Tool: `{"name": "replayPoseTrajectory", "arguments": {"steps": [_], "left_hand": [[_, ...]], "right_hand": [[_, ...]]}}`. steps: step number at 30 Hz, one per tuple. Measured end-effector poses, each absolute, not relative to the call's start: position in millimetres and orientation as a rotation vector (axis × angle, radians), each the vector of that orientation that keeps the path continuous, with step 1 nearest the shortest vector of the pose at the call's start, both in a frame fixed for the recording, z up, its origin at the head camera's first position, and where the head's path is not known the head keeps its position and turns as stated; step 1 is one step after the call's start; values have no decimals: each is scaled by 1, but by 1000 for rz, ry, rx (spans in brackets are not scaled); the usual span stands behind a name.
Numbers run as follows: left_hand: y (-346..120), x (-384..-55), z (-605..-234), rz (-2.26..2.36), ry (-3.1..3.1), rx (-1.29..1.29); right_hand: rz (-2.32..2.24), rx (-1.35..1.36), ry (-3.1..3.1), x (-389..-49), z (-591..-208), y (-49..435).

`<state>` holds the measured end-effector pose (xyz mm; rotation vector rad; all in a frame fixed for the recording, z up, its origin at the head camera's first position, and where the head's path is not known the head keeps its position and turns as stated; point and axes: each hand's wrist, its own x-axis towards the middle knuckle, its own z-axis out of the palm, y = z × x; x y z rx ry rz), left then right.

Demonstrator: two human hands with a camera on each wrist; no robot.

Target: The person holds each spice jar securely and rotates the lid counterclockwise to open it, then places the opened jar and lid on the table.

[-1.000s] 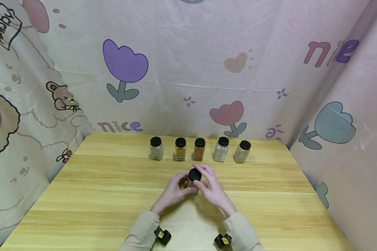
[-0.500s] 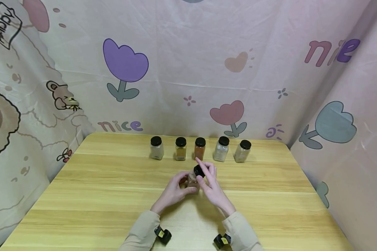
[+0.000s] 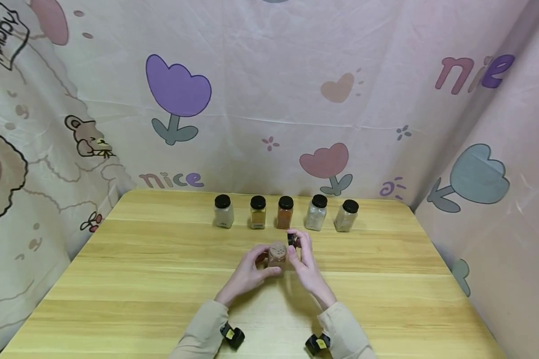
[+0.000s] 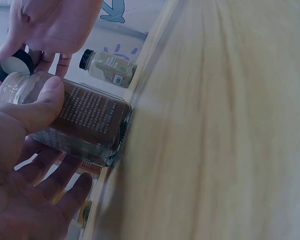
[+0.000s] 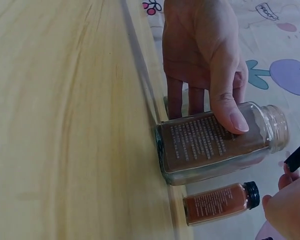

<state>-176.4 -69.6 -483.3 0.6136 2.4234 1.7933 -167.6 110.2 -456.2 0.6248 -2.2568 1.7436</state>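
A square glass spice jar (image 3: 277, 259) of brown powder stands upright on the table, its perforated top uncovered. My left hand (image 3: 250, 271) grips the jar's body between thumb and fingers; the left wrist view shows its thumb across the printed side of the jar (image 4: 90, 117). Just right of the jar, my right hand (image 3: 307, 269) pinches the black lid (image 3: 291, 239), which is tilted on edge and apart from the jar. The pale inside of that lid (image 4: 15, 66) faces the left wrist camera. At the right wrist view's edge only part of the right hand (image 5: 290, 200) shows.
Several black-capped jars stand in a row at the back of the wooden table (image 3: 139, 259): a pale one (image 3: 224, 217), a yellow one (image 3: 258, 218), an orange one (image 3: 285, 218) and two whitish ones at the right (image 3: 315, 219). A patterned curtain (image 3: 260, 99) hangs behind.
The black lid has come off the jar, lifted and tipped to the right by my right hand. The jar's holed top is now exposed. My left hand has kept its hold.
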Motion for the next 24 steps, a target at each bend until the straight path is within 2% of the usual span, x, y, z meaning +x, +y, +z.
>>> {"name": "replayPoseTrajectory", "arguments": {"steps": [9,16,24], "left_hand": [[-80,-178,-481,1775,2473,501],[-92,-181,-480,1757,2498,485],[-117,-189,-481,1846,2436,418]], "right_hand": [[1886,719,-2090,-170,-460,109],[2138,641,-2119,-170,-461,108],[2294,693,-2076,-174,-466,100]]}}
